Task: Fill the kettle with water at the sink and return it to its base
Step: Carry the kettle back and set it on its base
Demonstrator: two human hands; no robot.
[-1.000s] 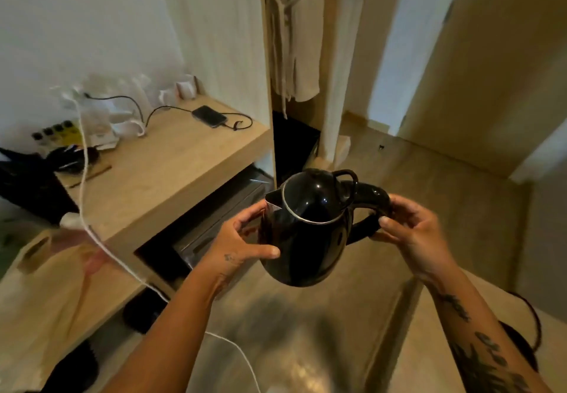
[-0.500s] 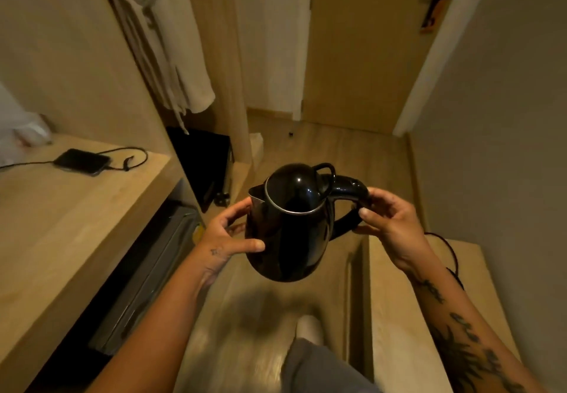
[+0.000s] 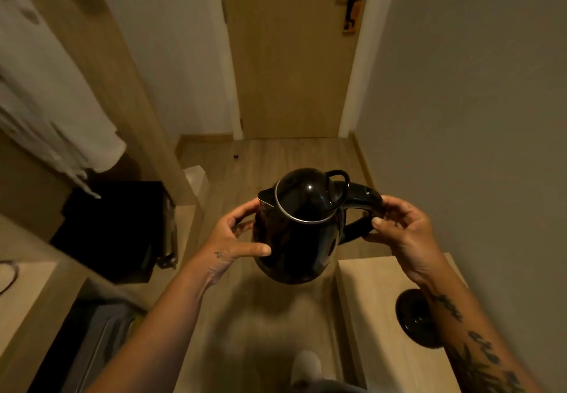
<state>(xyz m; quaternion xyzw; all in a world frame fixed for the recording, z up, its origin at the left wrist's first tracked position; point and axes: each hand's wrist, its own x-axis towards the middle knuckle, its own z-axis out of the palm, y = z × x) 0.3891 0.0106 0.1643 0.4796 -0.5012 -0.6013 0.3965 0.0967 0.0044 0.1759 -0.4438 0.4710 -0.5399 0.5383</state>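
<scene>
Change: the view has swung from the wooden desk towards a closed wooden door [image 3: 291, 55] at the end of a narrow hallway; the glossy black electric kettle [image 3: 296, 233] keeps its place between both hands.
Kettle: carried upright in mid-air at chest height above the wood-look floor [image 3: 276, 159], lid down, spout facing left, handle to the right.
Left hand [image 3: 233, 240]: curled loosely around the kettle's rounded body just under the spout, thumb across the front, fingers behind.
Right hand [image 3: 402, 233]: closed on the outer curve of the black handle, fingertips pinching rather than a full fist.
Base: a round black disc [image 3: 412, 316] lies on the pale wooden ledge [image 3: 380, 316] at lower right, partly hidden by the right forearm; the kettle is well clear of it.
Stage: no sink is in view, so the filling appears not yet done.
Handling: rigid and smooth, the polished shell looks slippery; likely light now, far heavier once full. The handle is the sound hold, with a palm steadying the body.
Risk: a fingertip grip may let a full kettle tilt.
</scene>
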